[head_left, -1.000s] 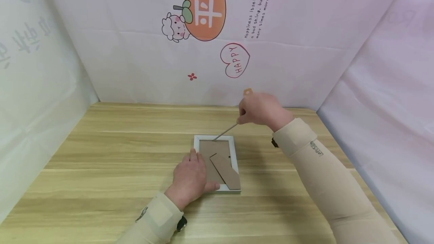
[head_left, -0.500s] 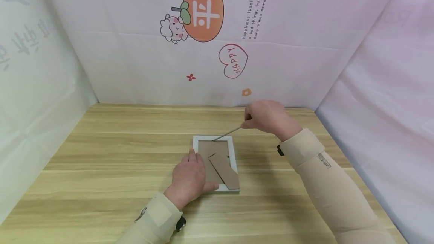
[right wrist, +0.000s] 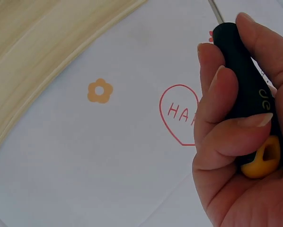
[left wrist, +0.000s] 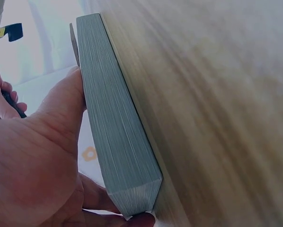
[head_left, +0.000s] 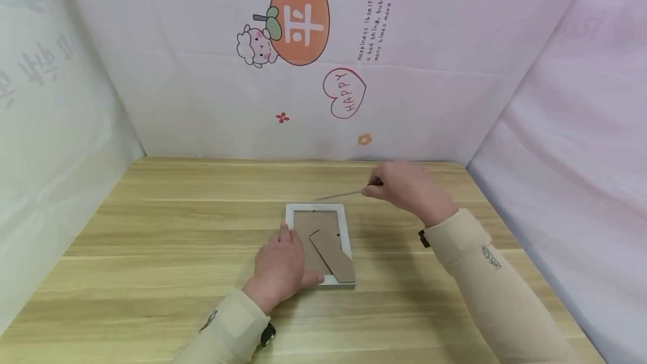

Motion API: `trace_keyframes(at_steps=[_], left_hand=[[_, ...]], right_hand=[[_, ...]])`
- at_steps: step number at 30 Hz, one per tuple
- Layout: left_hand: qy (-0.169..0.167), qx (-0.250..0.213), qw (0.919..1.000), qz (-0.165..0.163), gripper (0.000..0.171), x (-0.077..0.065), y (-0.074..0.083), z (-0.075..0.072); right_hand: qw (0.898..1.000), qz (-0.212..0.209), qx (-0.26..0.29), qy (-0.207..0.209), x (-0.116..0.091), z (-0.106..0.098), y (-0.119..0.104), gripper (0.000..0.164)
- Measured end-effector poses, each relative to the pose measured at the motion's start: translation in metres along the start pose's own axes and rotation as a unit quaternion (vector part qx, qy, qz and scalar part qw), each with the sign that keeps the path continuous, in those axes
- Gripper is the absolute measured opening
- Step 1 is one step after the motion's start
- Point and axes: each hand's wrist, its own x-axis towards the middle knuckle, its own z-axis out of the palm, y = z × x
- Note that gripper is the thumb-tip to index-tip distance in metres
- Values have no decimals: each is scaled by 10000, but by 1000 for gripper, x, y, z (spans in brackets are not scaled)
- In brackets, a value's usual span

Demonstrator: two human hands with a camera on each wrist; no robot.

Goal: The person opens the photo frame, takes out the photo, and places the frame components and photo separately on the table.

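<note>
A picture frame (head_left: 343,230) lies face down on the wooden table, its white rim around a brown backing board (head_left: 317,221). An easel leg (head_left: 337,258) lies slantwise over the board. My left hand (head_left: 279,265) presses the frame's near left corner, fingers straight along the left rail and thumb on the near rail. In the left wrist view the frame's grey side (left wrist: 110,104) shows beside the thumb. My right hand (head_left: 406,187) grips a screwdriver (right wrist: 238,61) by its dark green handle with a yellow end. Its thin shaft (head_left: 340,194) points left, tip just past the frame's far rail.
The wooden table (head_left: 177,229) ends at a white printed cloth (head_left: 212,105) hanging behind it. More white cloth hangs on the left (head_left: 60,128) and right (head_left: 566,173). Small dark tabs (head_left: 338,235) show at the backing board's edges.
The screwdriver's tip has lifted off the board's far edge and moved beyond the far rail. My right hand has come lower and to the right, flattening the shaft. The left hand stays on the frame.
</note>
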Motion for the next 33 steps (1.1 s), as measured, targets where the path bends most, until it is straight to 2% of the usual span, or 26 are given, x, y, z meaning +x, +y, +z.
trace_keyframes(at_steps=[12, 25, 33], left_hand=[[83, -18, 10000, 35, 113, -1, 0, 1], [18, 5, 10000, -81, 115, -1, 0, 0], [-21, 95, 9997, -212, 115, -2, 1, -1]], right_hand=[[9975, 95, 16, 696, -15, 25, 4, 24], [9968, 532, 197, 560, -22, 39, 4, 27], [9970, 567, 222, 473, -24, 42, 6, 28]])
